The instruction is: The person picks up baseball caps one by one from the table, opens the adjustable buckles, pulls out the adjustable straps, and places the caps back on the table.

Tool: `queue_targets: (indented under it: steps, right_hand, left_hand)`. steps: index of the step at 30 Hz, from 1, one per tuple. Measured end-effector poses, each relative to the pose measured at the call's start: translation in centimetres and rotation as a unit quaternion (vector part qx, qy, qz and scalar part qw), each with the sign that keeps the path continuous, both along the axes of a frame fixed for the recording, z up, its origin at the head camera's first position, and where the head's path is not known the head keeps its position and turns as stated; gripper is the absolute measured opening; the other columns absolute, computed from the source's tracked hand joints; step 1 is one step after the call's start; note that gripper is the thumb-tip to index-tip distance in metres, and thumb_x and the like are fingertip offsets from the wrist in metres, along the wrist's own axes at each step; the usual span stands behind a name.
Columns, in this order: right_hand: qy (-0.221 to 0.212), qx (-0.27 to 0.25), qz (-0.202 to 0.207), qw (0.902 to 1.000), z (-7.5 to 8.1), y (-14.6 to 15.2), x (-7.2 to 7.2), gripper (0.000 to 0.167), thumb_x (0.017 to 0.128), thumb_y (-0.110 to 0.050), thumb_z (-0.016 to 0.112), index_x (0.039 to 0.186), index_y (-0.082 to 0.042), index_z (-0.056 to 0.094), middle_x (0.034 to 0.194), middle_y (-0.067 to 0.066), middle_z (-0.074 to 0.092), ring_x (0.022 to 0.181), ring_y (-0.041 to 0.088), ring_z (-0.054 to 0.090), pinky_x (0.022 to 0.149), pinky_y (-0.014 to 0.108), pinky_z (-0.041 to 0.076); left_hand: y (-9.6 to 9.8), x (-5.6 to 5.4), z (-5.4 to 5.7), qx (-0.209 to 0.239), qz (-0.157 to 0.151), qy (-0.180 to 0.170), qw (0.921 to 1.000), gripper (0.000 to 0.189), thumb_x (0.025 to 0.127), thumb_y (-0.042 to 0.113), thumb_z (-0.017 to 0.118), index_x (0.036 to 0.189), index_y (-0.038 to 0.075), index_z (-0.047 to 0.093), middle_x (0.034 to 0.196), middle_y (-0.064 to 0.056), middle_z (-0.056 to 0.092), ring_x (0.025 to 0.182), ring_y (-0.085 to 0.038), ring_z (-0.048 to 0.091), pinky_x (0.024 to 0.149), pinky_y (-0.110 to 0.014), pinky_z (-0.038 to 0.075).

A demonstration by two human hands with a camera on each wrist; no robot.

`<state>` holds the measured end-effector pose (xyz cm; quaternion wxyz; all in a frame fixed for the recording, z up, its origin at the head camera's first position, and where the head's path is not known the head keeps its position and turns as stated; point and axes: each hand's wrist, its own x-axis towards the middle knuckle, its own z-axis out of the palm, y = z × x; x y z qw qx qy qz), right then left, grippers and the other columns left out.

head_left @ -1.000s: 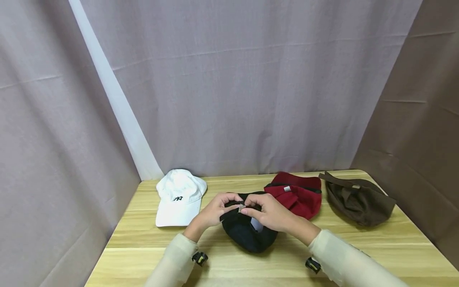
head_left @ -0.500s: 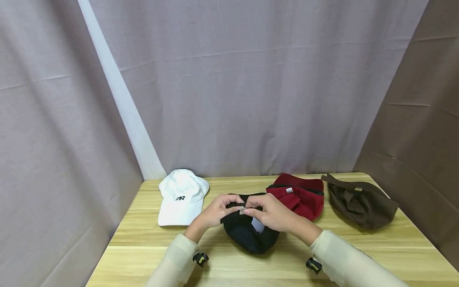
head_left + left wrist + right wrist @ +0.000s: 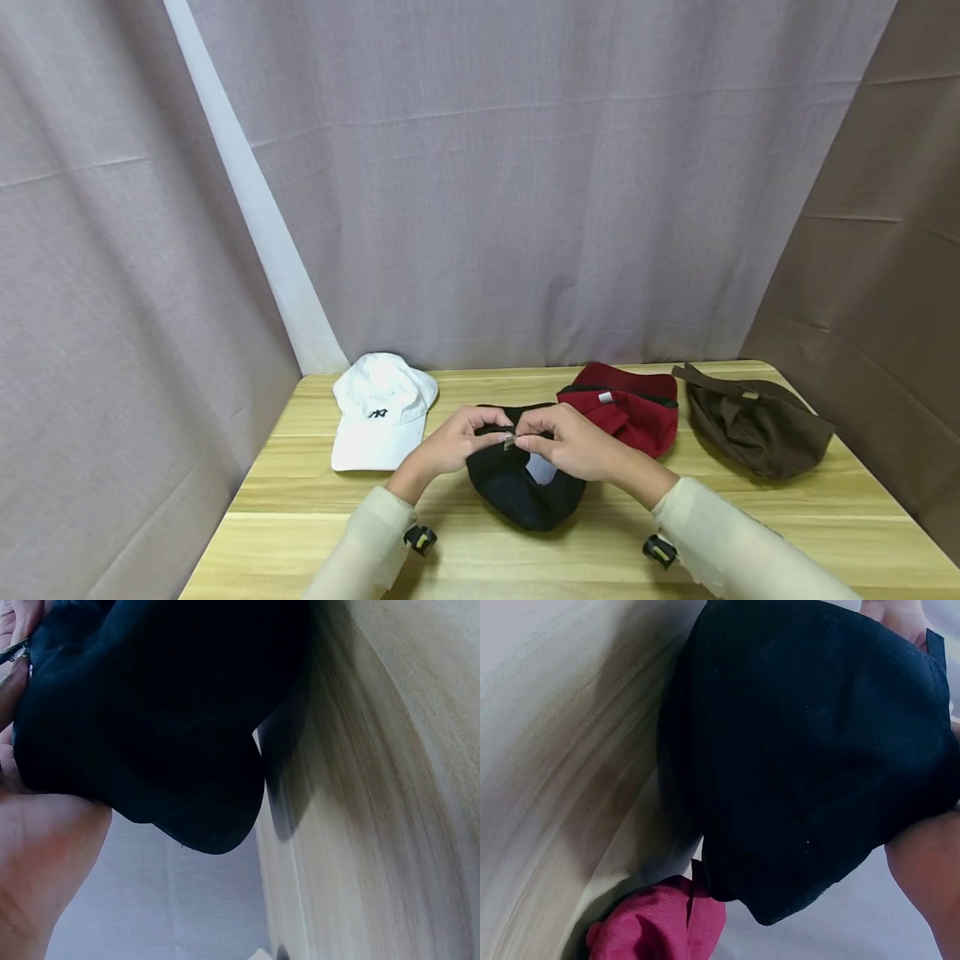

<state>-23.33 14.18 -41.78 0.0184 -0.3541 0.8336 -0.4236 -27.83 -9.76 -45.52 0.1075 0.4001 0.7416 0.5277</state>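
A black cap (image 3: pixel 525 500) is held up over the table with its inside and a pale lining patch (image 3: pixel 541 469) facing me. At its back strap, a small metal buckle (image 3: pixel 509 443) shows between both thumbs. My left hand (image 3: pixel 456 442) pinches the strap on the buckle's left side, thumb and index finger together. From the right, my right hand (image 3: pixel 572 443) pinches at the buckle, fingertips nearly meeting the left ones. The left wrist view shows the dark crown (image 3: pixel 165 712) hanging close by the tabletop. A loose strap end (image 3: pixel 936 649) sticks out in the right wrist view.
A white cap (image 3: pixel 382 412) with a dark logo lies on the wooden table (image 3: pixel 300 500) to the left. Behind my right hand lies a red cap (image 3: pixel 637 417), and a brown cap (image 3: pixel 753 425) rests farther right. Grey curtains (image 3: pixel 525 208) stand behind the table.
The buckle has tilted between the fingertips, and less of the strap shows beneath the left thumb. Both hands stay at the cap. The head view has shifted slightly.
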Motion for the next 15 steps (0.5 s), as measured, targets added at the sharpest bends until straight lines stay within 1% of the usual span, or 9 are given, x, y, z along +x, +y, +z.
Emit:
queue_targets:
  steps: [6, 11, 15]
  right_hand:
    - [-0.012, 0.007, 0.014, 0.9998, -0.11, 0.20, -0.02, 0.015, 0.103, -0.009, 0.067, 0.091, -0.016, 0.074, 0.071, -0.014, 0.053, 0.068, 0.000, 0.049, 0.063, 0.020, 0.044]
    - [-0.023, 0.011, 0.020, 0.9995, -0.15, 0.27, -0.12, 0.016, 0.104, -0.007, 0.064, 0.094, -0.013, 0.075, 0.074, -0.013, 0.055, 0.069, 0.000, 0.050, 0.063, 0.020, 0.044]
    - [-0.026, 0.014, 0.022, 0.9993, -0.20, 0.42, -0.23, 0.016, 0.106, -0.009, 0.062, 0.096, -0.014, 0.074, 0.075, -0.012, 0.055, 0.069, 0.001, 0.049, 0.063, 0.020, 0.043]
  left_hand:
    - [-0.16, 0.12, -0.06, -0.006, -0.008, 0.005, 0.9999, 0.009, 0.103, 0.007, 0.066, 0.105, 0.001, 0.073, 0.103, -0.015, 0.071, 0.097, -0.002, 0.061, 0.095, -0.022, 0.050]
    - [-0.16, 0.06, -0.23, -0.002, -0.011, 0.001, 0.9999, 0.010, 0.104, 0.007, 0.065, 0.104, 0.000, 0.073, 0.101, -0.013, 0.070, 0.097, -0.003, 0.061, 0.094, -0.022, 0.050]
    - [-0.11, -0.03, -0.30, 0.001, -0.006, -0.002, 1.0000, 0.009, 0.103, 0.005, 0.065, 0.104, 0.000, 0.072, 0.101, -0.013, 0.070, 0.097, -0.003, 0.061, 0.094, -0.022, 0.049]
